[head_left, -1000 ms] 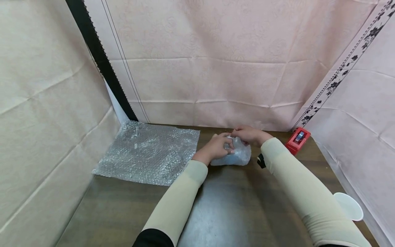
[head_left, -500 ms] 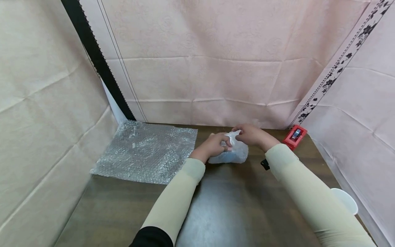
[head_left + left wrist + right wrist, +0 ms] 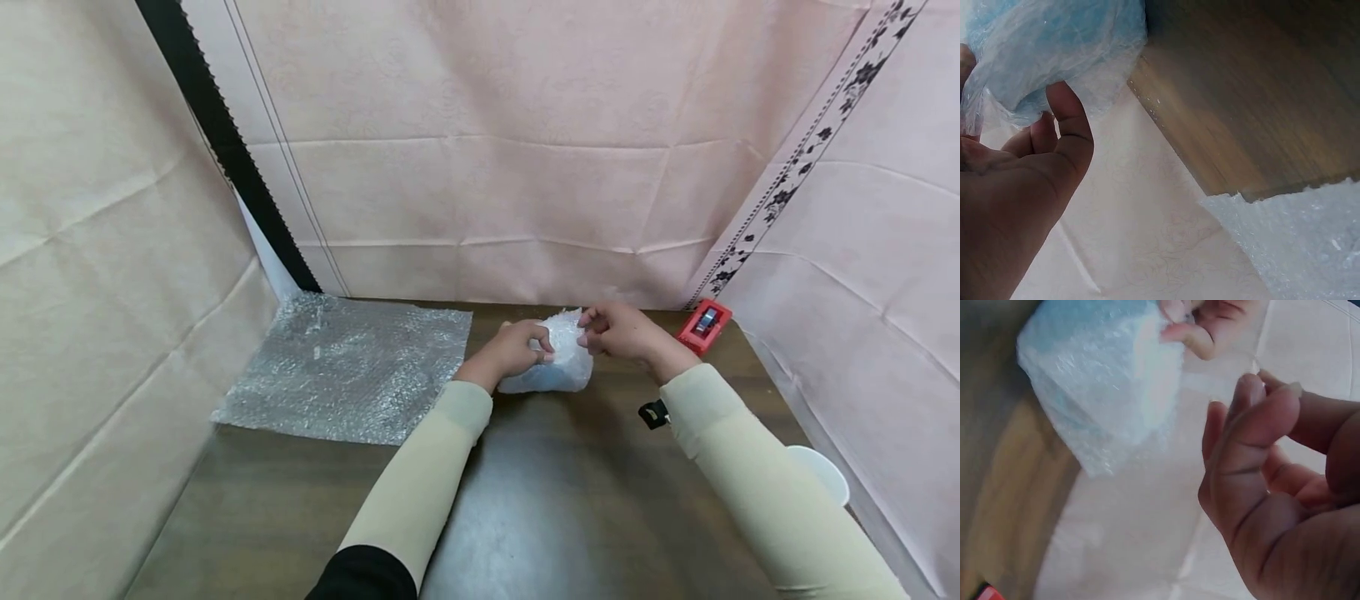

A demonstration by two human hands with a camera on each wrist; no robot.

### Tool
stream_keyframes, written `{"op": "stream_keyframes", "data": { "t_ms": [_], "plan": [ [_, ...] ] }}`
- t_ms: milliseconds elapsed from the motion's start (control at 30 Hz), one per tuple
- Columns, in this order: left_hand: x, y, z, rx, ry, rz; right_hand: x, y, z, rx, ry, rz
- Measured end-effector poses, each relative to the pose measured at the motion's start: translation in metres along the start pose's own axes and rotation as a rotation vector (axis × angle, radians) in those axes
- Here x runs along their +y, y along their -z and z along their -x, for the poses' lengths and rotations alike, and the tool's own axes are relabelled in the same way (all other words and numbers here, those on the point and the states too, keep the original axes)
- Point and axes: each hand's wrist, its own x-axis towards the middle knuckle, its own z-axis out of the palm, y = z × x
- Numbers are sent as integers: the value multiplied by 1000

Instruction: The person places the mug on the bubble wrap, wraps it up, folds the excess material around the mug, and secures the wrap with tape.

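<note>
A blue thing wrapped in bubble wrap, a crinkled bundle point(image 3: 551, 379), lies on the table near its back edge. My left hand point(image 3: 510, 348) pinches the wrap on its left side, thumb and fingers curled on the film. The left wrist view shows the blue contents point(image 3: 1066, 31) through the clear layers. My right hand point(image 3: 622, 333) is just right of the bundle, fingers loosely bent. In the right wrist view a gap lies between the right fingertips point(image 3: 1250, 390) and the wrap point(image 3: 1097, 381).
A flat sheet of bubble wrap point(image 3: 352, 367) covers the table's back left. At the back right lies a red tape dispenser point(image 3: 703, 327). A white round container point(image 3: 821, 473) stands at the right edge, partly behind my right sleeve. Cloth hangs point(image 3: 487, 167) close behind the table.
My right hand has come off the top of the bundle and moved to the right. The left hand keeps its hold on the wrap. The head view has shifted slightly.
</note>
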Motion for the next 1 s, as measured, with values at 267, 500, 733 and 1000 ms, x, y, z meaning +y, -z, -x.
{"op": "stream_keyframes", "data": {
  "t_ms": [267,500,733,1000],
  "plan": [
    [16,5,13,25,28,19,41,-23,-1,10,-129,-138],
    [-5,-5,0,12,-11,2,61,-40,-6,48,-159,-179],
    [15,3,18,19,1,-3,74,-56,-12,115,-158,-238],
    [16,4,21,19,15,14,83,-69,-17,201,-154,-238]
  ]
}}
